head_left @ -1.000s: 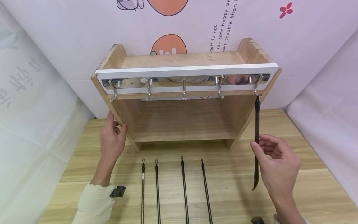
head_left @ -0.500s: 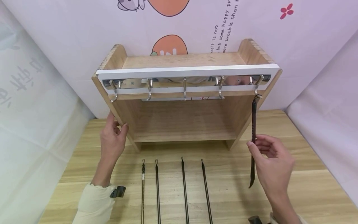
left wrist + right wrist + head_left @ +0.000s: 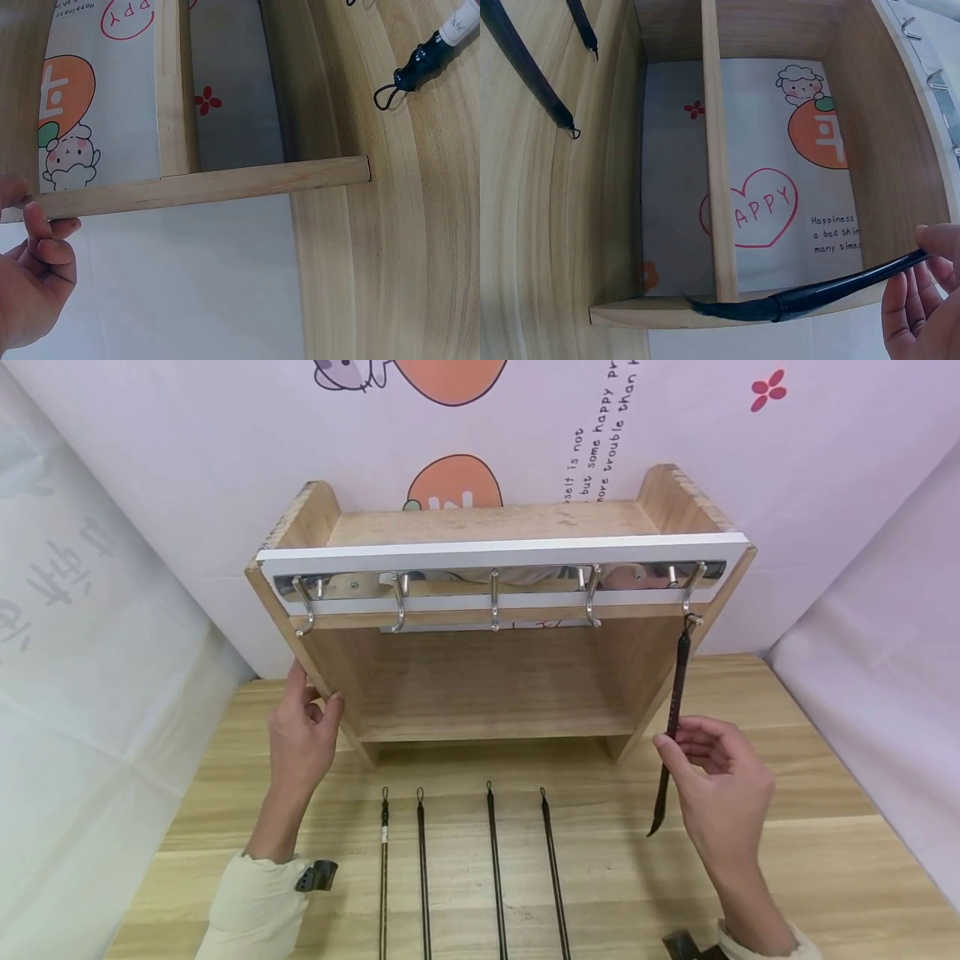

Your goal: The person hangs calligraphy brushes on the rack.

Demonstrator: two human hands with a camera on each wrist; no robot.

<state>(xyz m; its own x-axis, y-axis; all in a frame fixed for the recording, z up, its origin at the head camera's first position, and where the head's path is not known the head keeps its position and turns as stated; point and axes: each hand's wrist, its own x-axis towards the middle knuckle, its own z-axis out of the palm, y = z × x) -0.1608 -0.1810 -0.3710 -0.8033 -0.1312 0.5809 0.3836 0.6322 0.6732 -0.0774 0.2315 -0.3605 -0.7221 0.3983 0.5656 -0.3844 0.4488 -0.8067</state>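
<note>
A dark calligraphy brush (image 3: 678,685) hangs tilted under the rightmost hook (image 3: 692,589), its bristle tip pointing down. Its cord loop meets the hook's lower end; whether the loop is fully round it I cannot tell. My right hand (image 3: 716,785) pinches the brush's lower part between thumb and fingers. In the right wrist view the dark bristles (image 3: 735,309) cross in front of the shelf's side edge. At the left, my left hand (image 3: 302,727) grips the front edge of the wooden shelf's side panel (image 3: 315,672), thumb inside and fingers outside.
Several more brushes (image 3: 495,860) lie side by side on the wooden table (image 3: 607,877), loops toward the shelf. The shelf carries a white rail (image 3: 450,553) with several metal hooks. A printed white sheet (image 3: 540,427) stands behind, with pale cloth on both sides.
My right hand has moved a little left, swinging the brush's lower end left so it now slants. The brush's top stays at the right hook. My left hand has not moved.
</note>
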